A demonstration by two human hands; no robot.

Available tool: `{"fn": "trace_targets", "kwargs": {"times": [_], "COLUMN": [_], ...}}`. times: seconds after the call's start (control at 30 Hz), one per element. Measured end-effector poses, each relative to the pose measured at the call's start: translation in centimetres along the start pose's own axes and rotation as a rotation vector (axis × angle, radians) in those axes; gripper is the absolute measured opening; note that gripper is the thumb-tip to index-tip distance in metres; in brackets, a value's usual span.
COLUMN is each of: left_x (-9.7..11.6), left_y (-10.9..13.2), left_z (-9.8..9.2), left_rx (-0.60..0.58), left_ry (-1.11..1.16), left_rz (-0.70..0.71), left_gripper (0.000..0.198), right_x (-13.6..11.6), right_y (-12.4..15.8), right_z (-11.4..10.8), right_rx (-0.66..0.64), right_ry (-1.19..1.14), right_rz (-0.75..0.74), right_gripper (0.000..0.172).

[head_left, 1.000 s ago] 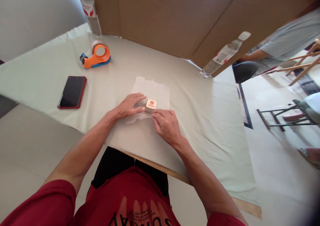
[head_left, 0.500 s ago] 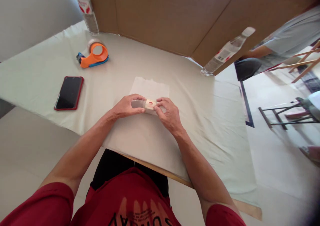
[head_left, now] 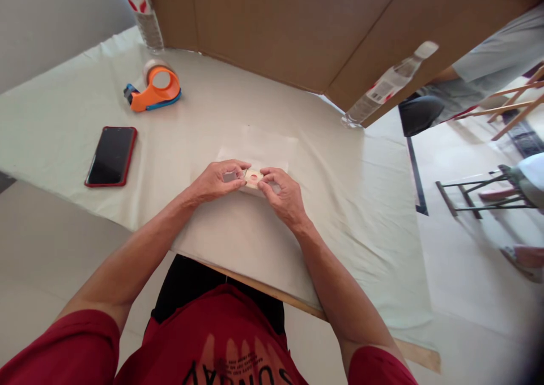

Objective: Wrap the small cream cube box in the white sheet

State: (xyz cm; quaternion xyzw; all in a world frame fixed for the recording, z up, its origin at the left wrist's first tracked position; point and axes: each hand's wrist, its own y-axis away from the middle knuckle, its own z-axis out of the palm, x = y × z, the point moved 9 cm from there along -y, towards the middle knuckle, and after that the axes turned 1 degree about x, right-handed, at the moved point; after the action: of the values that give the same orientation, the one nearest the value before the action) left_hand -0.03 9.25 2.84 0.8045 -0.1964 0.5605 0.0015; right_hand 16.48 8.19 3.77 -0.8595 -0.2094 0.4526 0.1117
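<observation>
Between my two hands is a small pale box-like piece [head_left: 254, 178] with a round reddish spot on its top face. My left hand [head_left: 219, 181] pinches its left end between thumb and fingers. At the opposite end, the thumb and forefinger of my right hand [head_left: 284, 195] close on it. Just beyond the hands a thin white sheet [head_left: 259, 147] lies on the cloth, partly covered by my fingers. What the small piece is exactly cannot be made out.
A phone in a red case [head_left: 111, 157] and an orange tape dispenser [head_left: 157, 90] lie to the left. Water bottles [head_left: 147, 22] [head_left: 389, 87] stand by a cardboard screen [head_left: 272, 28]. Pale cloth [head_left: 361, 215] covers the table. A seated person [head_left: 493, 56] and a folding stool [head_left: 480, 195] are at right.
My left fingers have closed in on the small piece's left end, where a gap showed before. The piece has turned slightly, and the white sheet looks shifted a little. The view moved slightly.
</observation>
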Motion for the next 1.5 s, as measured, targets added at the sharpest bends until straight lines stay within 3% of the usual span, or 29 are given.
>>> {"fn": "trace_targets", "kwargs": {"times": [0.67, 1.27, 1.4, 1.5], "left_x": [-0.4, -1.3, -1.4, -1.3], "left_y": [-0.3, -0.8, -0.8, -0.8], "left_z": [-0.1, 0.4, 0.4, 0.4], "left_rx": [0.098, 0.111, 0.111, 0.107], "left_ry": [0.045, 0.108, 0.132, 0.108], "left_rz": [-0.024, -0.112, -0.132, -0.112], "left_gripper": [0.021, 0.024, 0.024, 0.023], "right_x": [-0.8, 2.1, -0.9, -3.9], "right_y": [0.3, -0.2, 0.3, 0.9], "right_z": [0.4, 0.3, -1.6, -1.3], "right_rx": [0.061, 0.052, 0.191, 0.168], "right_ry": [0.025, -0.012, 0.246, 0.403], "right_rz": [-0.044, 0.131, -0.056, -0.175], "right_gripper": [0.013, 0.013, 0.010, 0.016]}}
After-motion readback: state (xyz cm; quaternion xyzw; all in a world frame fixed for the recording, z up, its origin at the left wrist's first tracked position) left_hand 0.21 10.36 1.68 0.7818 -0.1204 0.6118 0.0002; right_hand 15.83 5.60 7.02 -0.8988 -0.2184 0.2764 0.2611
